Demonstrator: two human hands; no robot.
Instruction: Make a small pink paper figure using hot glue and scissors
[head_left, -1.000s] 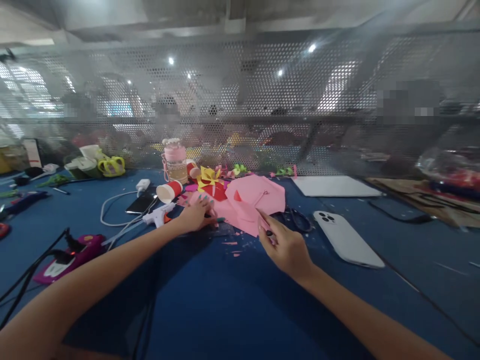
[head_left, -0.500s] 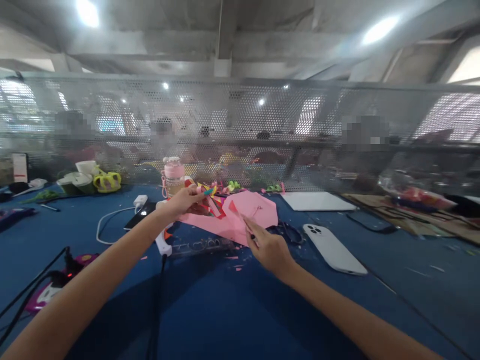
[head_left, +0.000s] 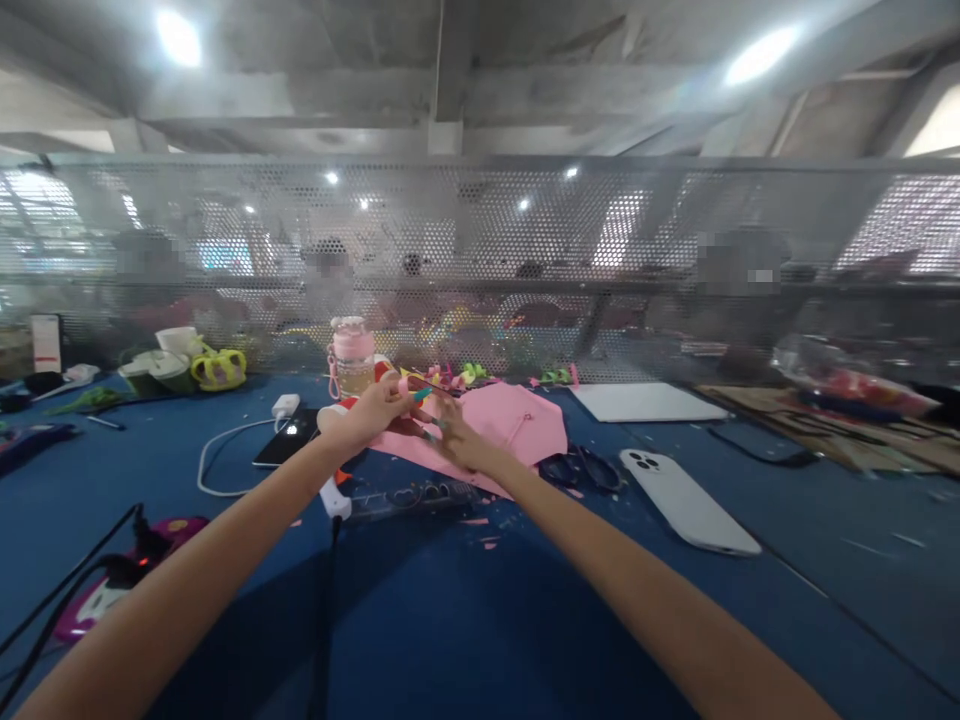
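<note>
My left hand [head_left: 382, 405] is closed around a pink paper strip [head_left: 404, 385], held above the table in front of the bottle. Close against it, my right hand [head_left: 456, 435] has its fingers bent together by the left fingertips; what lies between them is too small and blurred to name. A pink sheet of paper [head_left: 529, 420] spreads on the table behind and below both hands. Dark-handled scissors [head_left: 592, 468] rest at its right edge. Nearer to me lies a clear ruler [head_left: 409, 502], with a white glue gun [head_left: 334, 498] and its cord at the ruler's left end.
A pink-lidded bottle [head_left: 352, 355] stands behind my left hand. To the left are a black phone [head_left: 289, 442], a white charger [head_left: 286, 405] and a purple power strip [head_left: 169, 530]. A white phone [head_left: 686, 500] lies on the right. Behind everything rises a perforated metal screen [head_left: 480, 235].
My right hand has moved left and up from the pink sheet to meet my left hand. The reddish-pink piece seen at its fingertips is now hidden. The view has shifted slightly.
</note>
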